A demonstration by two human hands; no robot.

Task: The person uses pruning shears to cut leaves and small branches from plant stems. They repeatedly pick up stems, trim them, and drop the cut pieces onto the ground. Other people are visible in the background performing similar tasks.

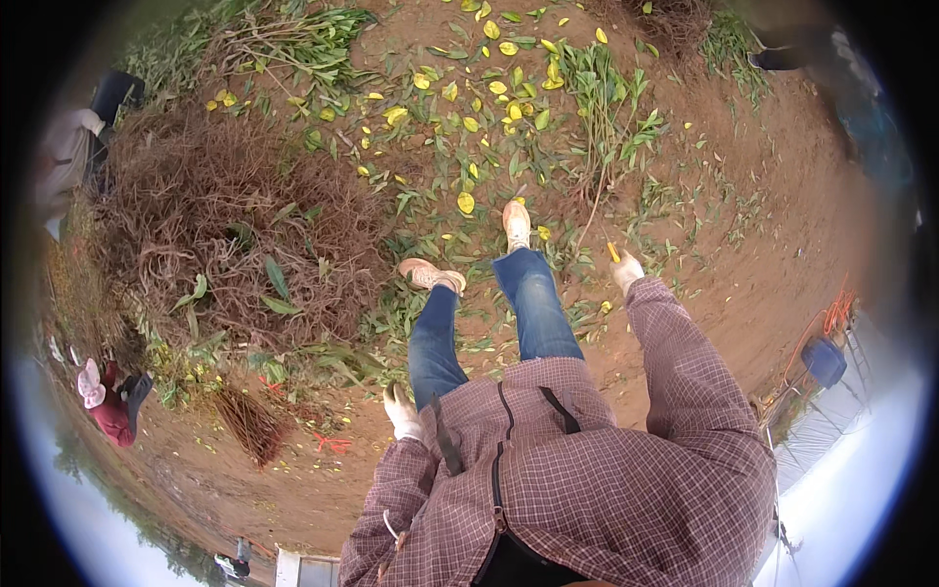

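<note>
My right hand (626, 270), in a white glove, is closed on the yellow handle (613, 252) of a tool; its far end is too thin to make out. Just beyond it lies a bundle of leafy green plants with bare roots (601, 110), a long thin stem trailing towards my feet. My left hand (400, 412), gloved too, hangs beside my hip with its fingers down, holding nothing that I can see. To the left of my shoes spreads a big heap of brown bare-rooted stems (249, 220) with a few green leaves on top.
Yellow and green leaves (469, 125) litter the soil. More leafy plants (308, 51) lie at the upper left. A bundle of reddish stems (249, 425) and red ties (331, 444) lie left of me. People are at the left, lower left and upper right. A blue container (824, 362) stands far right.
</note>
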